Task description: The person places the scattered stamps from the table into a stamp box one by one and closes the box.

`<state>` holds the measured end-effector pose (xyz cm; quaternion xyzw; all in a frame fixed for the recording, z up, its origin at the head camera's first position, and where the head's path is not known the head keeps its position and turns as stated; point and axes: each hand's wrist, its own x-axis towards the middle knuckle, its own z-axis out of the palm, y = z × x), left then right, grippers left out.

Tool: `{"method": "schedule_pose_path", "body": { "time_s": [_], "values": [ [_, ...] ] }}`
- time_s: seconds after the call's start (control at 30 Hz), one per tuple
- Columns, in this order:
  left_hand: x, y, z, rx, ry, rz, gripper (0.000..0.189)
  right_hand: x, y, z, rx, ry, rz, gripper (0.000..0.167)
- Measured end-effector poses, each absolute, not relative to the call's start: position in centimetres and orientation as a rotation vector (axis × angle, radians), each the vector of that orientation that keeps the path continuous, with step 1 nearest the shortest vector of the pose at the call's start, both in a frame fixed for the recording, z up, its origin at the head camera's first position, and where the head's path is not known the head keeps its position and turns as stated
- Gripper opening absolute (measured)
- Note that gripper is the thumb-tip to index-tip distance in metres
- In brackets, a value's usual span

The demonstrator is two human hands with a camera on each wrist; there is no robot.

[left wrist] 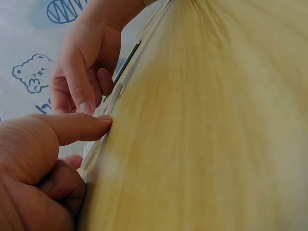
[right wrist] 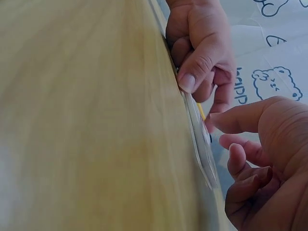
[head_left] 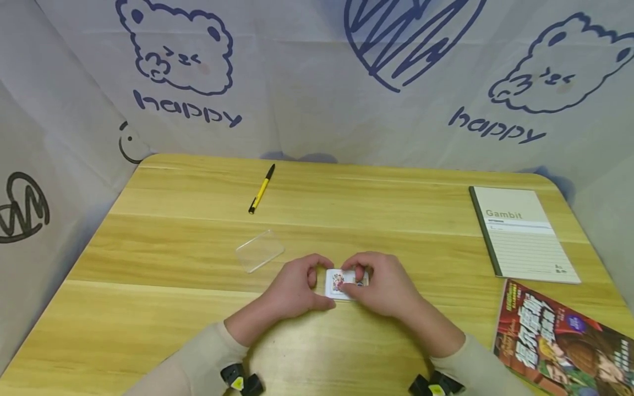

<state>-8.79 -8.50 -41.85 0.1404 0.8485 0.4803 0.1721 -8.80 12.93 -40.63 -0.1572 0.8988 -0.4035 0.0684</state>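
A small clear plastic case (right wrist: 204, 154) lies on the table in front of me, with a white picture card (head_left: 338, 281) on top showing a small colourful figure. My left hand (head_left: 299, 286) holds the case near its left end, thumb along the near edge and index finger at the far edge. From the right, my right hand (head_left: 386, 283) reaches over the card, its thumb and bent fingers on or just above the face. Whether these fingers pinch the card cannot be made out. Left of the hands lies a transparent lid (head_left: 260, 252).
A yellow and black pen (head_left: 261, 188) lies toward the back of the wooden table (head_left: 163, 247). On the right are a Gambit notebook (head_left: 525, 234) and a colourful comic-style book (head_left: 564, 344). A white cloth (head_left: 292, 82) with drawings hangs behind the table.
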Motion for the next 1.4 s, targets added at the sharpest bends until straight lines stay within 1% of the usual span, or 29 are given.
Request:
{"method": "schedule_pose_path", "body": {
  "time_s": [0.2, 0.4, 0.57, 0.83, 1.1, 1.4],
  "values": [
    [-8.8, -8.5, -41.8, 0.393, 2.404, 1.372, 0.063, -8.6, 14.4, -40.6, -0.44, 2.696, -1.229, 0.025],
    [-8.9, -8.5, -41.7, 0.381, 2.406, 1.372, 0.063, -8.5, 15.4, -40.7, -0.426, 2.68, -1.2, 0.019],
    [-8.9, -8.5, -41.7, 0.376, 2.399, 1.373, 0.064, -8.4, 15.6, -40.7, -0.425, 2.674, -1.178, 0.018],
    [-8.8, -8.5, -41.7, 0.379, 2.401, 1.367, 0.063, -8.2, 15.5, -40.7, -0.434, 2.733, -1.133, 0.022],
    [-8.7, -8.5, -42.0, 0.386, 2.398, 1.374, 0.063, -8.0, 15.5, -40.6, -0.413, 2.739, -1.126, 0.023],
    [-8.7, -8.3, -41.9, 0.387, 2.404, 1.369, 0.062, -8.2, 15.7, -40.8, -0.453, 2.715, -1.175, 0.016]
  ]
}}
